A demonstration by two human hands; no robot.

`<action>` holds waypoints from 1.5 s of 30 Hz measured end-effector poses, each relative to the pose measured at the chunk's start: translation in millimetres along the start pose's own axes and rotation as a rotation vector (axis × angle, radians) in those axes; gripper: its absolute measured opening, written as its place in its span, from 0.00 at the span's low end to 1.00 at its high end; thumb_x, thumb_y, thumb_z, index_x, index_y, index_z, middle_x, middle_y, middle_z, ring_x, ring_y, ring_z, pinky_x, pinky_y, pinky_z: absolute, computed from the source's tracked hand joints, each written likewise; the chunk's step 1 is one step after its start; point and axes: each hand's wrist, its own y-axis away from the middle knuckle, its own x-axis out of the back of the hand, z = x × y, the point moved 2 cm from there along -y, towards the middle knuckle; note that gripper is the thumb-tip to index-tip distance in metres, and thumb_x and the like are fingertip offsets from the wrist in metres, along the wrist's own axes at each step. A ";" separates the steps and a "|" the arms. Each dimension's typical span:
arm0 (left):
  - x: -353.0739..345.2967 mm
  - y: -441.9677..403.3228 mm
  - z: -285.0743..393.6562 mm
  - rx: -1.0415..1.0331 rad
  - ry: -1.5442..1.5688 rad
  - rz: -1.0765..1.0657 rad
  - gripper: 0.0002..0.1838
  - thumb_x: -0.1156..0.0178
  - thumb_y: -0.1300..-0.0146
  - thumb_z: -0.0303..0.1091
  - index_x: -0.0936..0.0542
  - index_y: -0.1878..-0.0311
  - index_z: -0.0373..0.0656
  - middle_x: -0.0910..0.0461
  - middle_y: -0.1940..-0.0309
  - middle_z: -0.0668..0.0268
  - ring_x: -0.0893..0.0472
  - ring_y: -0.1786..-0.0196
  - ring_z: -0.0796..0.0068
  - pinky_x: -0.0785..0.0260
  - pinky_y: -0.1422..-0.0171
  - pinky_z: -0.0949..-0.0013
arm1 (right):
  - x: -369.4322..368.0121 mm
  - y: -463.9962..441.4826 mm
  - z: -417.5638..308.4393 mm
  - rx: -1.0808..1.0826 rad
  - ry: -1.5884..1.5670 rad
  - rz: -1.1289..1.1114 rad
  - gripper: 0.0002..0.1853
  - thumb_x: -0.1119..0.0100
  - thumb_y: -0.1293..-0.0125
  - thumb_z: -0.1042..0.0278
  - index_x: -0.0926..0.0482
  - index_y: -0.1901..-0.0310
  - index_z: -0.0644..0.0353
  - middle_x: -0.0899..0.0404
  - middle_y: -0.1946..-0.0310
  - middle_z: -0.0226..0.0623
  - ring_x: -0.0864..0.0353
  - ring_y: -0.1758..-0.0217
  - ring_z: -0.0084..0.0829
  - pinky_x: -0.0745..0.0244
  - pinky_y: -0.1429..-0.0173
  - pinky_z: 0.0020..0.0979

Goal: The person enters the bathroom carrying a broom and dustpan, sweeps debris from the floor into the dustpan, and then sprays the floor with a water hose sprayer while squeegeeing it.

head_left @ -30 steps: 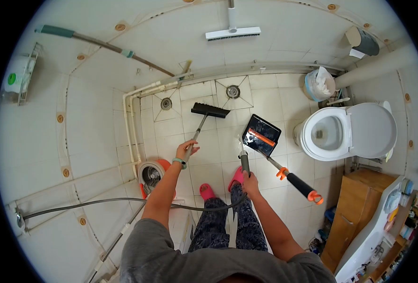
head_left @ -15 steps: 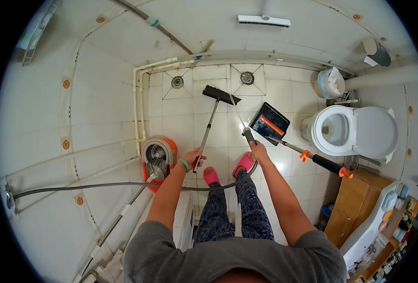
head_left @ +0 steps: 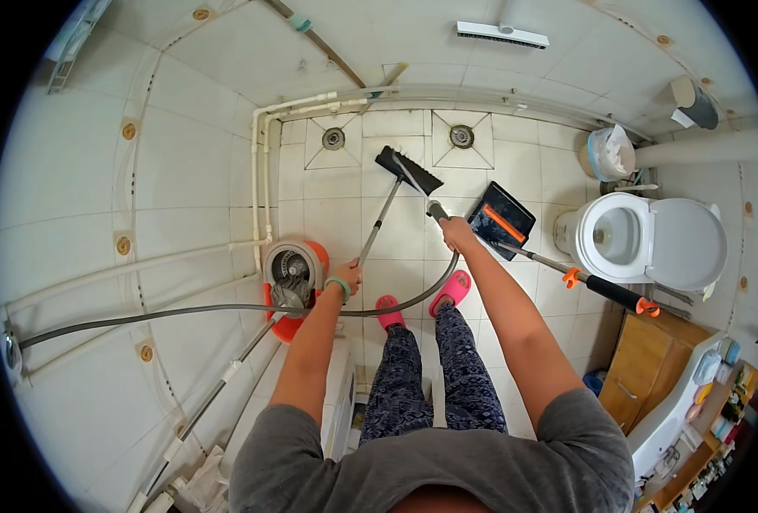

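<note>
My left hand point(head_left: 347, 277) is wrapped round the thin handle of a broom point(head_left: 409, 171), whose black head is held over the tiled floor. In my right hand point(head_left: 457, 233) is a shower head point(head_left: 436, 209) on a grey hose point(head_left: 182, 311), which crosses in front of me from the left wall. A thin stream of water runs from it onto the broom's bristles. To the right of that hand a black dustpan point(head_left: 503, 221) with an orange strip lies on the floor, its long handle pointing toward the cabinet.
A mop bucket point(head_left: 315, 253) with a mop point(head_left: 289, 291) in it stands left. Two floor drains, one being the right drain point(head_left: 462, 136), lie near the back wall. On the right are a toilet point(head_left: 614, 248), a waste bin point(head_left: 591, 162) and a wooden cabinet point(head_left: 631, 372). Pink slippers point(head_left: 452, 291) are on my feet.
My right hand has moved forward and left with the shower head, nearer the broom head. The left hand has shifted up along with the broom, whose head is now more slanted.
</note>
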 end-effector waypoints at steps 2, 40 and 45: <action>-3.3 -0.6 -0.6 -0.031 0.030 0.012 0.19 0.56 0.37 0.36 0.37 0.41 0.58 0.35 0.82 0.68 0.41 0.88 0.78 0.46 0.86 0.73 | -0.5 2.9 -3.3 -0.111 -0.095 -0.034 0.25 0.60 0.39 0.54 0.27 0.82 0.66 0.29 0.91 0.46 0.24 0.80 0.43 0.30 0.69 0.37; -64.7 6.2 -2.7 -0.074 0.281 -0.018 0.14 0.56 0.38 0.33 0.34 0.48 0.47 0.37 0.84 0.65 0.44 0.91 0.79 0.51 0.89 0.74 | -21.2 16.4 6.1 -0.129 -0.104 0.026 0.21 0.55 0.41 0.56 0.27 0.70 0.72 0.26 0.85 0.46 0.25 0.85 0.39 0.30 0.76 0.34; -58.8 -5.2 -26.8 0.001 0.376 0.016 0.10 0.55 0.39 0.36 0.30 0.58 0.45 0.33 0.84 0.62 0.40 0.91 0.76 0.49 0.91 0.74 | -16.2 14.4 25.3 -0.144 -0.063 0.061 0.22 0.57 0.40 0.55 0.27 0.73 0.71 0.27 0.87 0.47 0.24 0.82 0.41 0.29 0.72 0.36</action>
